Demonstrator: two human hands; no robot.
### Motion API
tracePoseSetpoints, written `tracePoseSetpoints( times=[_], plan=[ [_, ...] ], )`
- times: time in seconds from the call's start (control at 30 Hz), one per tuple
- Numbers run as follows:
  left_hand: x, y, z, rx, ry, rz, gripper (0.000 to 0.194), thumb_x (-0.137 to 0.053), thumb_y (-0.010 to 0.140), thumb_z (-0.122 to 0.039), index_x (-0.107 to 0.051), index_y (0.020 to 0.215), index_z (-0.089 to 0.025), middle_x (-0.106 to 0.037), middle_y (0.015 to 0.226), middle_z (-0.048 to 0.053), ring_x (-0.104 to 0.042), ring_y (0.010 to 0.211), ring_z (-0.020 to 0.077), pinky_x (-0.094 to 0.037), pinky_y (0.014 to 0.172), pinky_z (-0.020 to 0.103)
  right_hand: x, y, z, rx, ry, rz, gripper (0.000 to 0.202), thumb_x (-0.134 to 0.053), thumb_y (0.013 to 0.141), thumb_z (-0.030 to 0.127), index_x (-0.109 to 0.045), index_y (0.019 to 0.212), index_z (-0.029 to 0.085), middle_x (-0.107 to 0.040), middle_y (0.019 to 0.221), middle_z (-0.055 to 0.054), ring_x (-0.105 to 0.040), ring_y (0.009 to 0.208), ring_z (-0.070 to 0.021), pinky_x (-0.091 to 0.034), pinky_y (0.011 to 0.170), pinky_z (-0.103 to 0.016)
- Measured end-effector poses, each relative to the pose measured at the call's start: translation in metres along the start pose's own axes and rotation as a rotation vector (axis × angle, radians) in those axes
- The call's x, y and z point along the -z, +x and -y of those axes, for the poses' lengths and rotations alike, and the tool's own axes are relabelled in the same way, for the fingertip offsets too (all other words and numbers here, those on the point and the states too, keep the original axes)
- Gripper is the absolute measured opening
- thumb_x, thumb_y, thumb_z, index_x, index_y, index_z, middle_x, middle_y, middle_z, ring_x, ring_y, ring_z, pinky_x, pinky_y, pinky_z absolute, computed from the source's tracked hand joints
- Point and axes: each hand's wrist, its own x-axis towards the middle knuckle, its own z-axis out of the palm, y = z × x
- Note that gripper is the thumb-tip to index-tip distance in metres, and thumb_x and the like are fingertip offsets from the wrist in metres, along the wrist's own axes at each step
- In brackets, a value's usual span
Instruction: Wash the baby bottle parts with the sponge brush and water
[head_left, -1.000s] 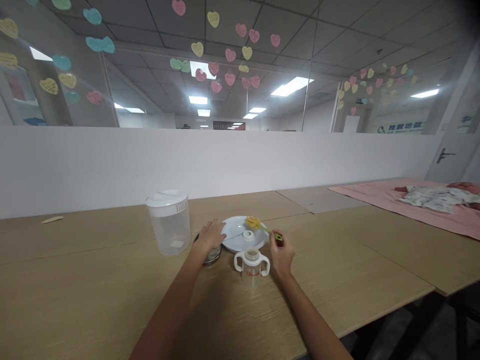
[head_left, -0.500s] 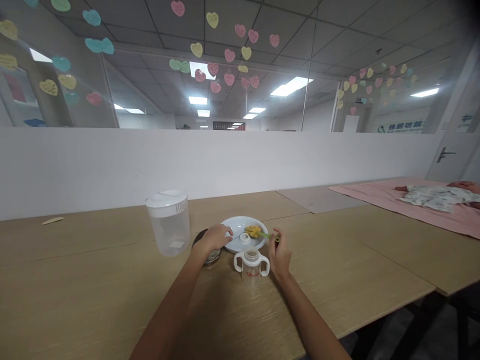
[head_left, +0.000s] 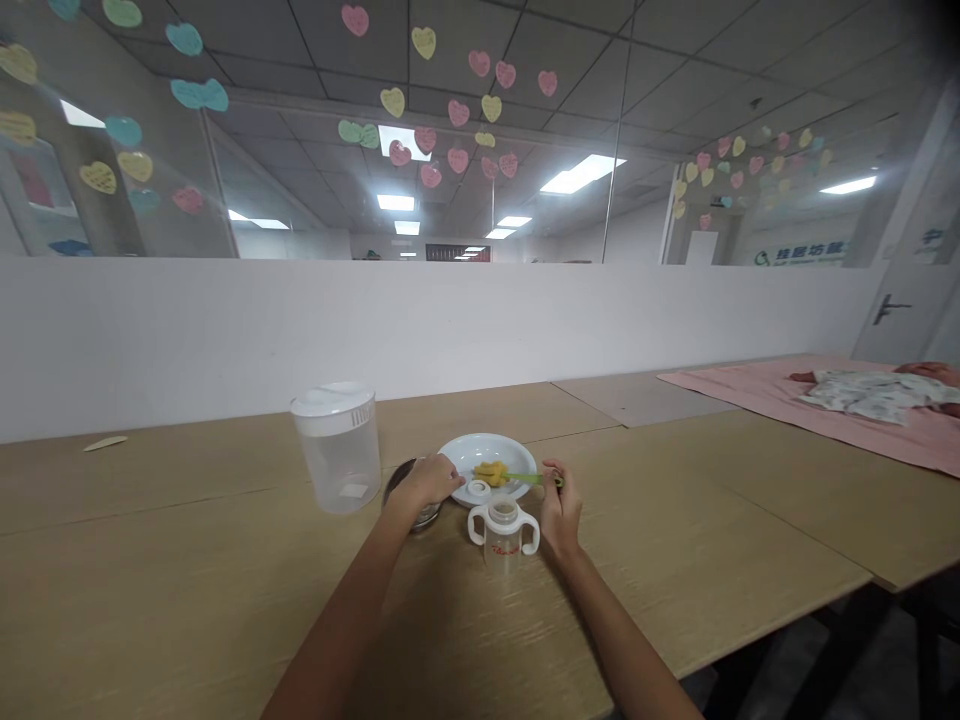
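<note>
My right hand [head_left: 561,505] is closed around the handle of a green utensil [head_left: 523,478], whose far end reaches yellow food [head_left: 492,473] on a white plate [head_left: 521,455]. At the plate's left edge is my left hand [head_left: 433,480], its fingers closed at the rim. A small white ring-shaped piece [head_left: 478,488] lies on the plate beside the food. Partly under my left hand and wrist sits a dark, metal-rimmed round container [head_left: 397,480]. Between my forearms stands a clear cup with two white handles [head_left: 502,535], open at the top.
A clear bucket with a white lid [head_left: 337,450] stands left of the plate. A flat pale piece [head_left: 106,443] lies at the far left. At the right, a doll-like figure in patterned clothing [head_left: 862,395] lies on a pink cloth [head_left: 765,400]. Behind the table [head_left: 675,540] is a white wall.
The yellow food and the white ring-shaped piece have shifted left on the plate. The green utensil has moved left too and lies flatter, with more of it showing.
</note>
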Motion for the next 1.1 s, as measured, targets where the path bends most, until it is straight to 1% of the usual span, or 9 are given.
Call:
tracePoseSetpoints(
  times=[0.13,0.23,0.33,0.47,0.53,0.73,0.83,0.97,1.1],
  plan=[
    [-0.002,-0.003,-0.01,-0.025,0.005,-0.007,0.035,-0.045,0.084,-0.042,-0.07,0.088,-0.018,-0.069,0.096,0.011,-0.063,0.091,0.0213,-0.045,0.078,0.026,-0.002,0.001,-0.004,-0.04,0.101,-0.022,0.039,-0.043,0.079,0.049,-0.058,0.09,0.015,-0.053,0.06,0.001,-0.047,0.056,-0.0139,-0.036,0.054,-0.025],
    [-0.001,-0.007,-0.019,-0.048,0.011,-0.009,0.04,-0.043,0.085,-0.046,-0.069,0.086,-0.016,-0.069,0.096,0.012,-0.064,0.087,0.0221,-0.045,0.074,0.027,-0.004,0.002,-0.006,-0.101,0.208,-0.065,0.032,-0.046,0.077,0.045,-0.056,0.085,0.016,-0.043,0.051,0.006,-0.038,0.044,-0.0102,-0.03,0.046,-0.023],
    [0.003,-0.011,-0.026,-0.055,0.019,-0.006,0.048,-0.04,0.085,-0.051,-0.069,0.083,-0.014,-0.069,0.093,0.014,-0.064,0.083,0.0233,-0.045,0.071,0.027,-0.004,0.004,-0.005,-0.181,0.344,-0.094,0.024,-0.049,0.074,0.04,-0.053,0.083,0.017,-0.034,0.046,0.01,-0.028,0.036,-0.0069,-0.022,0.038,-0.021],
    [0.006,-0.013,-0.031,-0.044,0.055,-0.027,0.053,-0.041,0.083,-0.057,-0.068,0.087,-0.011,-0.067,0.096,0.016,-0.063,0.085,0.0251,-0.044,0.071,0.028,-0.003,0.006,0.0,-0.29,0.499,-0.117,0.02,-0.055,0.068,0.035,-0.05,0.08,0.019,-0.03,0.045,0.012,-0.024,0.033,-0.0049,-0.017,0.034,-0.018],
    [0.006,-0.013,-0.031,-0.048,0.069,-0.048,0.052,-0.044,0.08,-0.056,-0.068,0.088,-0.011,-0.066,0.099,0.016,-0.061,0.089,0.026,-0.044,0.073,0.029,-0.003,0.007,0.003,-0.326,0.537,-0.139,0.02,-0.057,0.066,0.033,-0.05,0.078,0.019,-0.029,0.044,0.012,-0.024,0.033,-0.0044,-0.018,0.033,-0.018],
    [0.008,-0.01,-0.028,-0.061,0.055,-0.051,0.038,-0.052,0.075,-0.045,-0.069,0.078,-0.012,-0.066,0.095,0.016,-0.056,0.098,0.0285,-0.042,0.079,0.031,-0.001,0.012,0.004,-0.38,0.603,-0.237,0.018,-0.057,0.063,0.031,-0.048,0.075,0.019,-0.026,0.039,0.014,-0.022,0.03,-0.0037,-0.019,0.032,-0.017],
    [0.01,-0.009,-0.024,-0.05,0.014,-0.05,0.033,-0.055,0.071,-0.043,-0.068,0.083,-0.015,-0.067,0.095,0.012,-0.058,0.094,0.0265,-0.043,0.074,0.029,0.0,0.016,0.002,-0.404,0.629,-0.284,0.016,-0.056,0.064,0.029,-0.048,0.074,0.02,-0.025,0.037,0.014,-0.021,0.029,-0.0038,-0.02,0.031,-0.017],
    [0.012,-0.011,-0.019,-0.017,-0.057,-0.042,0.034,-0.057,0.068,-0.04,-0.065,0.092,-0.017,-0.067,0.091,0.007,-0.061,0.079,0.0225,-0.043,0.062,0.027,0.003,0.02,0.001,-0.455,0.69,-0.344,0.013,-0.054,0.063,0.023,-0.047,0.073,0.02,-0.023,0.036,0.015,-0.02,0.028,-0.004,-0.02,0.031,-0.017],
    [0.013,-0.01,-0.015,-0.045,-0.113,-0.079,0.053,-0.061,0.065,-0.034,-0.055,0.115,-0.018,-0.064,0.106,0.007,-0.06,0.089,0.0211,-0.045,0.069,0.025,0.006,0.023,0.0,-0.495,0.761,-0.349,0.014,-0.055,0.062,0.023,-0.046,0.071,0.02,-0.021,0.036,0.015,-0.018,0.029,-0.003,-0.021,0.032,-0.018]
  ],
)
